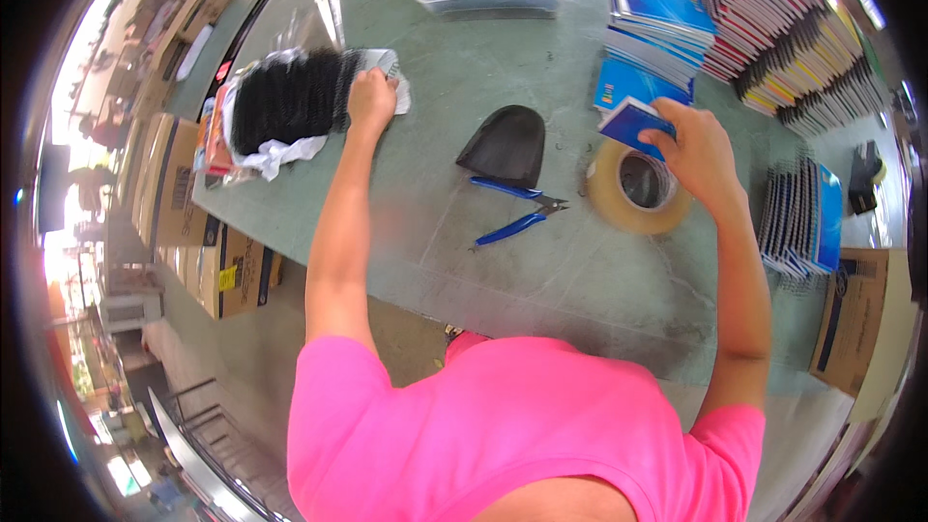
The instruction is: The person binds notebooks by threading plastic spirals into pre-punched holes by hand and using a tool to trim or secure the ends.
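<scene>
Person in bright pink short-sleeved top, bare arms.
Top is plain pink, no print or logo visible, fabric smooth with soft folds across the shoulders; it fills the lower middle of the view. Sleeves are short, ending at the upper arm on both sides. Both forearms bare from sleeve to wrist. Left hand (371, 97) and right hand (698, 148) gloveless; no watch, ring or wristband visible on either.
</scene>
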Action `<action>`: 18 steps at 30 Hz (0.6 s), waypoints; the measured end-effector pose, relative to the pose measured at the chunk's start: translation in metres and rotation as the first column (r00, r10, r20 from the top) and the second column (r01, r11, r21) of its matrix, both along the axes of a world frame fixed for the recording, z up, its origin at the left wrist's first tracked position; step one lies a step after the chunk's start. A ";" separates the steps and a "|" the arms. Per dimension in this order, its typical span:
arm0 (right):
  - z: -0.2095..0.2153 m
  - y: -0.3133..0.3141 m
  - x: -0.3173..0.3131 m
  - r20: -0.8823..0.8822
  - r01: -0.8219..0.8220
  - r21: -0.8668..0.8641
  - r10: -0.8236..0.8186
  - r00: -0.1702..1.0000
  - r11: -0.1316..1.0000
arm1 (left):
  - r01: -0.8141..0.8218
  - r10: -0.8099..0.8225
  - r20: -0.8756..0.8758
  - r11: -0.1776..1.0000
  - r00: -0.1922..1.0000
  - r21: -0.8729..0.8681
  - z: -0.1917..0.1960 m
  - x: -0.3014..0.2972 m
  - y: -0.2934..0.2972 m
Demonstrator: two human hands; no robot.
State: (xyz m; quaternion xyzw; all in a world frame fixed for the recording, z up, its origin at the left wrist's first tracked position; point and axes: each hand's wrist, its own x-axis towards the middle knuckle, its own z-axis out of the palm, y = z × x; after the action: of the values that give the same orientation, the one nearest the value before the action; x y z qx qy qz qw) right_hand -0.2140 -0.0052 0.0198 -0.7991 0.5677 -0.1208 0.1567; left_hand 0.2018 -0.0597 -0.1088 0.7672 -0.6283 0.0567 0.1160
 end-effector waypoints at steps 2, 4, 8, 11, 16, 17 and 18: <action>0.003 -0.004 0.004 -0.072 -0.022 -0.039 0.019 0.997 0.999 | 0.075 -0.090 -0.176 0.993 0.980 -0.090 0.007 -0.030 0.002; -0.006 -0.011 0.001 -0.145 -0.047 -0.024 0.043 0.989 0.999 | 0.193 -0.220 -0.304 0.974 0.927 -0.118 0.036 -0.078 0.014; -0.025 -0.011 0.001 0.068 -0.103 -0.199 0.119 0.991 0.975 | 0.535 -0.483 -0.438 0.845 0.758 -0.007 0.066 -0.174 0.046; -0.022 -0.008 -0.001 0.134 -0.105 -0.141 0.124 0.983 0.984 | 0.681 -0.608 -0.578 0.723 0.544 -0.118 0.060 -0.220 0.068; -0.021 -0.007 -0.003 0.111 -0.099 -0.057 0.105 0.988 0.993 | 0.544 -0.555 -0.696 0.792 0.454 -0.277 0.075 -0.216 0.067; -0.022 -0.008 -0.004 0.131 -0.093 -0.089 0.104 0.986 0.992 | 0.543 -0.604 -0.665 0.768 0.439 -0.339 0.077 -0.218 0.068; -0.024 -0.010 -0.004 0.152 -0.087 -0.121 0.105 0.983 0.989 | 0.540 -0.650 -0.630 0.740 0.424 -0.400 0.078 -0.222 0.069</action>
State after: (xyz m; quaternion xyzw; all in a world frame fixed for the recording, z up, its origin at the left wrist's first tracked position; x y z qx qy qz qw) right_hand -0.2184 -0.0149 -0.0046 -0.8211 0.5064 -0.2083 0.1609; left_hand -0.0203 0.0094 -0.0303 0.4380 -0.7493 -0.2599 0.4233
